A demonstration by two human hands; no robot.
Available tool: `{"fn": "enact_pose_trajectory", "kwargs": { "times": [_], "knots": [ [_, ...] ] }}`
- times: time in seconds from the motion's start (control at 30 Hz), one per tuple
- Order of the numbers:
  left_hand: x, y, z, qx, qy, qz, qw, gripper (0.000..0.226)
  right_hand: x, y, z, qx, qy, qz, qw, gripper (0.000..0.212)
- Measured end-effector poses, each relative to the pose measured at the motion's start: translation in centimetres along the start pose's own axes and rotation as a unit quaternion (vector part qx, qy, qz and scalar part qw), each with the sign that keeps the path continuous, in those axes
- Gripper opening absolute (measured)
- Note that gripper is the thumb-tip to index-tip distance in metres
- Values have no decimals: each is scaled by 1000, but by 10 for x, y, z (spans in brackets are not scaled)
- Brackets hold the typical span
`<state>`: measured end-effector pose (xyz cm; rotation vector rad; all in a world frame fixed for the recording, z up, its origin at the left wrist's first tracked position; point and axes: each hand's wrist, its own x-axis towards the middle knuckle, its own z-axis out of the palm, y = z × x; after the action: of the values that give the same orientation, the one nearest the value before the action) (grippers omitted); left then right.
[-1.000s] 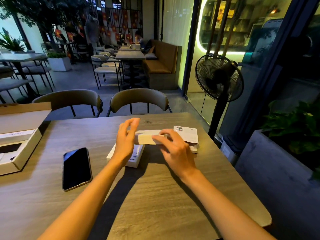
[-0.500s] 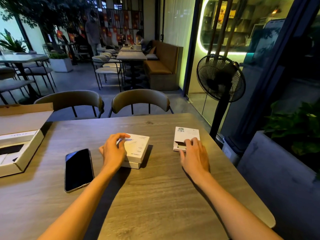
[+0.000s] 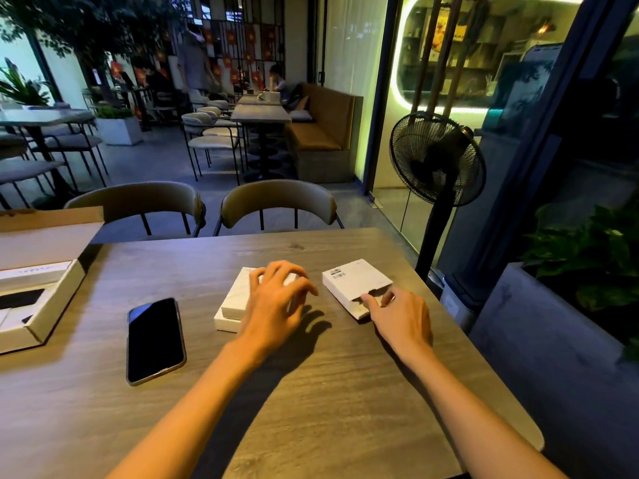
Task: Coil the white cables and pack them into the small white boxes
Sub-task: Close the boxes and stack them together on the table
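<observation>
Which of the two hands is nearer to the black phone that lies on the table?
Left. The left hand rests on the stacked white boxes, just right of the phone. The right hand is farther right, fingers at the near edge of the other white box.

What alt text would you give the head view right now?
Two bare hands work on a wooden table: the left hand hovers, fingers spread, over stacked white boxes, and the right hand touches the open end of another white box. A dark phone lies at left.
</observation>
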<state>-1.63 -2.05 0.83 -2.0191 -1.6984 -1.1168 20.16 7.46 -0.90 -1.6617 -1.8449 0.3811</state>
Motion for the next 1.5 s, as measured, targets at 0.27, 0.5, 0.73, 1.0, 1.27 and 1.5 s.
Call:
{"fn": "enact_pose_trajectory", "kwargs": {
  "times": [0.27,0.5,0.73,1.0,1.27,1.5],
  "knots": [
    [8,11,5,-71,-7,-31,997,22,3,-13,-19,129,136,-167,968,30],
    [19,25,2,-188,-93,-86,974,69,-2,-41,-26,145,114,-368,911,36],
    [16,24,4,-242,-49,-148,958,54,-11,-33,-11,259,26,-228,938,46],
    [10,24,6,-265,-21,-152,952,33,-7,-33,-25,441,-232,92,862,22],
    [13,21,6,-348,9,-242,906,14,-6,-33,-25,426,-249,13,870,24],
    [12,23,6,-289,30,-196,937,15,-15,-31,-18,375,-163,-106,906,30]
  ]
}}
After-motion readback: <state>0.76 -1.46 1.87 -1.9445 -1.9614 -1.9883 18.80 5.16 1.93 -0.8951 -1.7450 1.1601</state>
